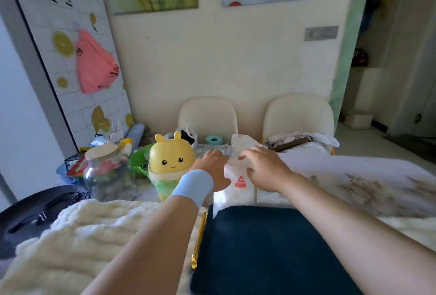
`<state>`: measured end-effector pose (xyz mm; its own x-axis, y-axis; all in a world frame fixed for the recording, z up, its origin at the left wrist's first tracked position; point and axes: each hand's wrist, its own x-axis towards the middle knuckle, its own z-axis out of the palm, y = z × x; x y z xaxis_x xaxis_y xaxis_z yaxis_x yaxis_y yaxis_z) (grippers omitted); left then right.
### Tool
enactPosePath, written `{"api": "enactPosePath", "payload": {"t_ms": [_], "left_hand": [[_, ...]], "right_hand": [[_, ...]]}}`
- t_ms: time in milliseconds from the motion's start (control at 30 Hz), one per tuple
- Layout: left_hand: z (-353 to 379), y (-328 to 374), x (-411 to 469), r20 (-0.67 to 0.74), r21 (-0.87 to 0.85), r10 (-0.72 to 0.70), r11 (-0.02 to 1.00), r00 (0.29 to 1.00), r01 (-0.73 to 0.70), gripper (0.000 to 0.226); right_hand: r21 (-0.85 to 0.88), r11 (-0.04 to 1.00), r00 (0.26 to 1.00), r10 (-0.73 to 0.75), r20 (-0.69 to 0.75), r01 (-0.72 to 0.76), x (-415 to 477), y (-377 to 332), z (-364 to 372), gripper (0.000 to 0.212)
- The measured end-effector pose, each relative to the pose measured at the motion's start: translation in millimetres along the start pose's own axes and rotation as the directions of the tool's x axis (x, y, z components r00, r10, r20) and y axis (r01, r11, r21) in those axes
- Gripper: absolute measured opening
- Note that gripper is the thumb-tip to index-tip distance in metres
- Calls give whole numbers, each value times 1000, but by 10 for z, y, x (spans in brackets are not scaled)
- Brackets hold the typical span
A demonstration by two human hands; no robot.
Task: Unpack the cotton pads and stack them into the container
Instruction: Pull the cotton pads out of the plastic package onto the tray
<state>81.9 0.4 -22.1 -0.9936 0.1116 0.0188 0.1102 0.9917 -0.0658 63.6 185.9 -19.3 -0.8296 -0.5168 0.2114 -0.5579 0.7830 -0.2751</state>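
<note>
A white plastic pack of cotton pads (pixel 238 183) with a red logo lies on the table in front of me. My left hand (pixel 213 167), with a light blue wristband, rests on the pack's left edge, thumb against its side. My right hand (pixel 262 167) lies on the pack's right part, fingers curled over its top. A clear plastic container (pixel 212 148) lies just behind the hands, partly hidden by them. The frame is blurred, so the grip of each hand is hard to tell.
A yellow cartoon-faced bin (pixel 171 160) stands left of the hands. A glass jar with a pale lid (pixel 107 172) and a green bowl (pixel 139 160) are further left. A dark blue cushion (pixel 259 247) and a cream fluffy blanket (pixel 89 235) lie near me. Two cream chairs (pixel 207 115) stand behind the table.
</note>
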Motion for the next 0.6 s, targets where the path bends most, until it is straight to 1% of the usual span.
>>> {"api": "enactPosePath", "payload": {"t_ms": [67,100,133,167,200,233,300,367,433,467,500,533,600], "left_hand": [[-26,45,-143,-66,72,41,997,997,-36,68],[-44,66,-223,-89,78,49,996,995,-42,66],[-39,68,-273,-110,60,44,998,993,-37,63],[-43,72,-330,-135,31,32,999,990,-28,60],[-49,72,-384,-167,10,26,1000,986,-24,55],[-59,71,-435,-196,-8,21,1000,980,-23,48],[-101,89,-496,-208,-80,9,996,978,-26,35],[-152,157,-537,-176,-200,-30,980,984,-6,28],[-179,266,-562,-145,-266,-52,964,988,12,35],[-181,321,-573,-111,-306,-58,952,992,21,42],[-181,378,-584,-74,-349,-55,937,996,26,47],[-180,429,-589,-41,-386,-46,922,998,27,49],[-216,516,-611,-26,-395,-30,919,999,17,44]], "right_hand": [[-36,998,998,51,27,-50,-7,-35,-89,66],[-25,995,993,94,65,-92,-20,-48,-129,74],[5,990,983,137,121,-139,1,-48,-134,79],[41,984,973,165,165,-173,-2,-49,-132,80],[69,980,968,172,185,-187,-10,-40,-109,76],[89,980,971,162,175,-179,-25,-38,-80,68],[99,986,988,128,89,-137,-71,-43,-34,49],[130,986,995,100,24,-103,-137,-55,-1,42],[209,973,996,95,2,-93,-218,-65,11,33],[236,968,996,92,-8,-88,-272,-71,11,24],[243,967,996,81,-29,-72,-341,-65,10,15],[237,970,996,67,-58,-51,-412,-54,-2,11],[264,965,989,44,-138,-6,-572,-29,-61,16]]}}
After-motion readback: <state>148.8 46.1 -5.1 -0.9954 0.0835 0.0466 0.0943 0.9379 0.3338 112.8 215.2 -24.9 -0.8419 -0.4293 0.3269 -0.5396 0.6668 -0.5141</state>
